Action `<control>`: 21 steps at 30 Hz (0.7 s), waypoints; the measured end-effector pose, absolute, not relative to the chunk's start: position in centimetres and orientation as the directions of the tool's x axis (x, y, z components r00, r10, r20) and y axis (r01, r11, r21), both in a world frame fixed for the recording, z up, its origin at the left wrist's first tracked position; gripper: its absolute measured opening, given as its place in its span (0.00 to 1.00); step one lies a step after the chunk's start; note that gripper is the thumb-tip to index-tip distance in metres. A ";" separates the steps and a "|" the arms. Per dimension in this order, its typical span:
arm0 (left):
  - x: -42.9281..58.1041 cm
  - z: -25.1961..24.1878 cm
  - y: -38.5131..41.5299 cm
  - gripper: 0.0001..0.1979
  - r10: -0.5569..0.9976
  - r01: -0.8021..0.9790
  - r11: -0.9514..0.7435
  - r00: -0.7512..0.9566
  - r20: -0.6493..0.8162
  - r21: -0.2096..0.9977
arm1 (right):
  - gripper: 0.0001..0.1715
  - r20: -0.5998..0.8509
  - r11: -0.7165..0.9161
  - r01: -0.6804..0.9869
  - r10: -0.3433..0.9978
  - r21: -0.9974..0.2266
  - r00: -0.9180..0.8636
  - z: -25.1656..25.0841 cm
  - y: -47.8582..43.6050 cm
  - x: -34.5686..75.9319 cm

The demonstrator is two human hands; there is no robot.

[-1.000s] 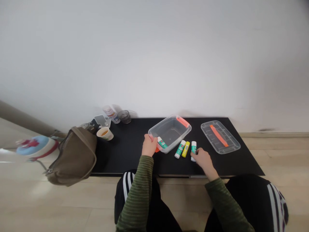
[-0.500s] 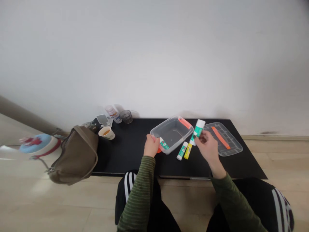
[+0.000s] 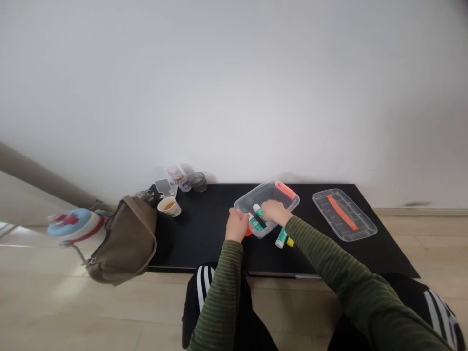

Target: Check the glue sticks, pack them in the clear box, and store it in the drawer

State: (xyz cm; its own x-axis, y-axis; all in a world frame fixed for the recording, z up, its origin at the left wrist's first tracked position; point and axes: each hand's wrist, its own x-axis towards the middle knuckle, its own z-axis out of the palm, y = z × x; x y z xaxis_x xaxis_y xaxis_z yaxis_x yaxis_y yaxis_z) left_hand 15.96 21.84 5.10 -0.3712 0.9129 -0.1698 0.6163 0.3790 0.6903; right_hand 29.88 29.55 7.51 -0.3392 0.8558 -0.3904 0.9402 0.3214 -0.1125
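Note:
A clear plastic bin (image 3: 283, 194) with orange handles sits on the low black table (image 3: 204, 229). My left hand (image 3: 237, 225) grips its near left corner. My right hand (image 3: 274, 212) reaches into the bin, fingers closed on a green-and-white glue stick (image 3: 258, 210). Another green glue stick (image 3: 255, 224) lies inside by the near wall. On the table just right of the bin lie a green glue stick (image 3: 281, 238) and a yellow one (image 3: 290, 241), partly hidden by my right sleeve.
The bin's clear lid (image 3: 343, 214) with an orange strip lies at the table's right. A paper cup (image 3: 169, 206), a small bottle (image 3: 179, 178), a dark glass (image 3: 199, 181) and a phone (image 3: 163, 186) are at the back left. A brown bag (image 3: 124, 241) leans on the left edge.
My right hand picked the rightmost green glue stick off the table, lifted it and carried it left into the bin. My left hand stayed on the bin's corner.

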 end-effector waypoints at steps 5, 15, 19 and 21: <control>16.1 5.1 21.8 0.10 0.909 0.619 0.390 -0.377 -0.177 0.682 | 0.24 -0.471 0.352 0.931 0.807 -0.099 -0.356 6.4 30.1 28.7; 16.2 5.4 21.8 0.10 0.910 0.642 0.393 -0.376 -0.176 0.658 | 0.15 -0.249 0.374 0.907 0.876 -0.192 -0.414 7.8 29.4 29.3; 16.2 5.5 21.8 0.09 0.907 0.641 0.397 -0.383 -0.175 0.656 | 0.18 0.081 0.349 0.844 0.934 -0.407 -0.347 8.9 27.9 31.5; 16.3 5.5 21.8 0.09 0.904 0.634 0.405 -0.388 -0.182 0.659 | 0.16 0.249 0.345 0.704 0.938 -0.621 -0.240 8.5 26.5 33.4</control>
State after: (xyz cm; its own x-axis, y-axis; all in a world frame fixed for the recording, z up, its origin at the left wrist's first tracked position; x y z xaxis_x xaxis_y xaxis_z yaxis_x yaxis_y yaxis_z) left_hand 16.27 21.81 5.49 -0.3878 0.9036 -0.1820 0.6336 0.4047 0.6594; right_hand 33.42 26.54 8.50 -0.2399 0.9382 0.2493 0.7040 0.3450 -0.6208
